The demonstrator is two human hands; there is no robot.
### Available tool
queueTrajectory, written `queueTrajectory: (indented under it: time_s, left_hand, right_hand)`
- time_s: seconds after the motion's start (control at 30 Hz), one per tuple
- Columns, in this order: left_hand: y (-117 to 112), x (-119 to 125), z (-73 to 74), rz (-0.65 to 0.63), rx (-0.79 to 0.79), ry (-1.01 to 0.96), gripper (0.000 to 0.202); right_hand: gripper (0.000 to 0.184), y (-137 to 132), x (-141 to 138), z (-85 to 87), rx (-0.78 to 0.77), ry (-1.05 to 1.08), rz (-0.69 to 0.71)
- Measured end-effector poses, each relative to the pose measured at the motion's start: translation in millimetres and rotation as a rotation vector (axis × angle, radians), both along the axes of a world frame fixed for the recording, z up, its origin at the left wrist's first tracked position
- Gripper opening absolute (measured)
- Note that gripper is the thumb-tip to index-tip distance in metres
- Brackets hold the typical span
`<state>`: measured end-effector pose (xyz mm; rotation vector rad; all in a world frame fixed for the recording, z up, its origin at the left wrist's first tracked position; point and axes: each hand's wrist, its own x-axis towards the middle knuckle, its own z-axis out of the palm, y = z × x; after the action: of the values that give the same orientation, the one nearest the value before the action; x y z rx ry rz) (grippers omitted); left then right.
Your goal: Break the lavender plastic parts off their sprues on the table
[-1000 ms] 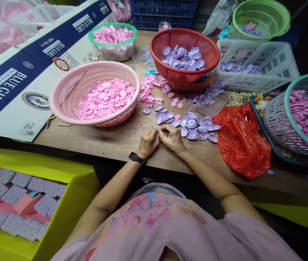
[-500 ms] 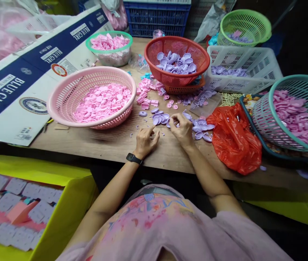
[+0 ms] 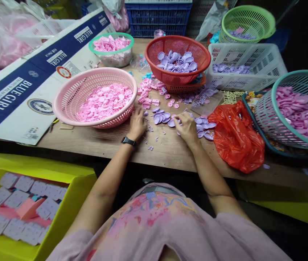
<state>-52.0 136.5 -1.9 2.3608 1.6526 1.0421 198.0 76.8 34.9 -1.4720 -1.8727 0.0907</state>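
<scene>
My left hand (image 3: 138, 125), wearing a black wristband, reaches palm down beside the pink basket (image 3: 96, 125). Its fingers are stretched forward, close to a small purple oval plastic piece (image 3: 145, 113). My right hand (image 3: 188, 128) is bent over the table with thumb and fingers curled around the edge of a purple oval piece (image 3: 171, 123); the fingertips partly hide it. Several shallow purple oval pieces (image 3: 161, 117) lie between the hands, and more purple pieces (image 3: 203, 127) lie right of my right hand. Tiny purple hook-shaped bits (image 3: 150, 148) are scattered nearer to me.
Behind are pink blocks (image 3: 147, 103), a red basket (image 3: 177, 78) of purple pieces and a white crate (image 3: 246, 81). To the right are a red plastic bag (image 3: 238, 145) and a teal basket (image 3: 276, 123). A cardboard sheet (image 3: 15, 123) leans left; a yellow box (image 3: 80, 174) stands below.
My left hand has moved left and forward, from beside my right hand to the pink basket's edge. More tiny purple bits lie on the table. The right hand has lowered slightly.
</scene>
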Motion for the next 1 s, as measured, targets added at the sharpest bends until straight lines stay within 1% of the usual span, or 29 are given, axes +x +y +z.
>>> queueTrajectory:
  time_s: [0.03, 0.1, 0.17, 0.23, 0.37, 0.47, 0.53, 0.57, 0.63, 0.73, 0.8, 0.9, 1.0]
  left_hand:
    - [6.6, 0.6, 0.7, -0.039, -0.010, 0.049, 0.042]
    - [17.7, 2.2, 1.0, -0.076, -0.040, 0.149, 0.033]
    - [25.2, 3.4, 0.4, -0.064, -0.067, 0.210, 0.019]
    - [28.2, 3.4, -0.2, -0.046, -0.075, 0.210, 0.013]
    - [19.7, 0.5, 2.9, -0.017, -0.081, 0.178, 0.011]
    - [6.3, -2.1, 8.7, 0.064, -0.110, 0.235, 0.018]
    - [-1.0, -3.2, 11.7, 0.112, -0.130, 0.263, 0.022]
    - [-3.5, -3.7, 12.3, 0.129, -0.137, 0.264, 0.022]
    - [-6.1, -4.8, 11.8, 0.151, -0.140, 0.240, 0.022]
    - [-7.8, -6.9, 8.1, 0.175, -0.123, 0.175, 0.021]
    - [-10.5, -8.0, 6.4, 0.176, -0.117, 0.116, 0.023]
    - [-20.1, -6.5, 8.5, 0.142, -0.091, -0.037, 0.025]
    - [-33.9, 1.0, 14.2, 0.084, -0.089, -0.273, 0.024]
  right_hand:
    - [0.016, -2.2, -7.5, -2.1, -0.053, -0.007, 0.066]
    - [0.015, -6.0, -18.6, -8.2, -0.155, -0.044, 0.139]
    - [0.015, -8.9, -24.6, -14.7, -0.230, -0.098, 0.173]
    - [0.013, -10.8, -27.1, -19.6, -0.263, -0.149, 0.205]
    - [0.008, -13.3, -30.6, -22.8, -0.287, -0.213, 0.227]
    - [0.008, -15.0, -33.7, -20.8, -0.292, -0.238, 0.215]
    - [0.009, -15.7, -35.2, -18.0, -0.281, -0.216, 0.200]
    - [0.008, -15.8, -35.6, -16.2, -0.278, -0.178, 0.190]
    - [0.007, -15.6, -36.0, -12.4, -0.287, -0.035, 0.182]
    - [0.003, -13.8, -35.8, -8.2, -0.334, 0.278, 0.215]
    - [0.005, -11.6, -35.4, -7.7, -0.377, 0.465, 0.249]
    - [0.017, -7.6, -34.3, -9.2, -0.415, 0.679, 0.253]
    - [0.034, -4.8, -33.3, -10.2, -0.436, 0.830, 0.235]
